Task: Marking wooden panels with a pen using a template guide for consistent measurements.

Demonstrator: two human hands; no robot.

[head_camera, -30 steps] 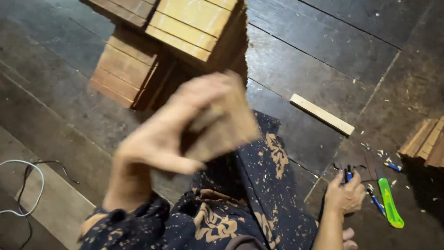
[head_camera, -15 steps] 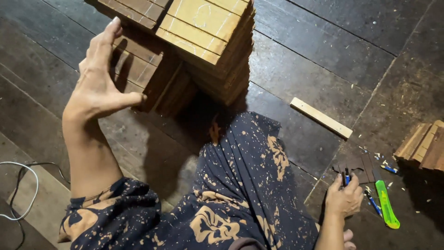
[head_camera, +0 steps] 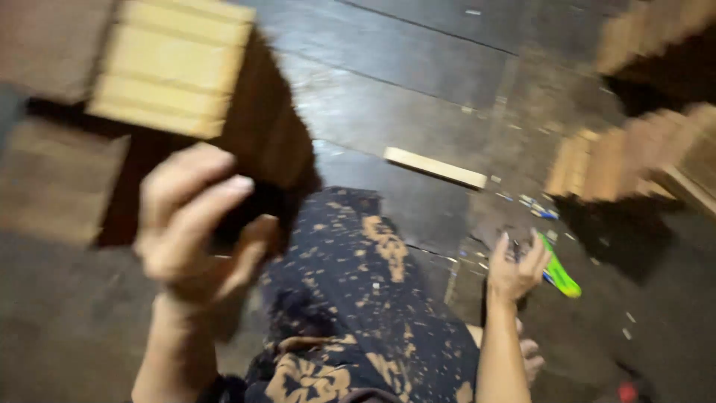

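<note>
The left hand (head_camera: 195,224) is raised near a tall stack of slatted wooden panels (head_camera: 179,71), its fingers (head_camera: 216,190) curled loosely; the blur makes it hard to tell whether they grip anything or just brush the stack's dark side. The right hand (head_camera: 514,267) rests low on the dark floor (head_camera: 418,67), fingers spread and released, just beside a green tool (head_camera: 559,272). A loose wooden slat (head_camera: 435,166) lies on the floor beyond a patterned trouser leg (head_camera: 373,298). More wooden pieces (head_camera: 634,153) are stacked at the right
</note>
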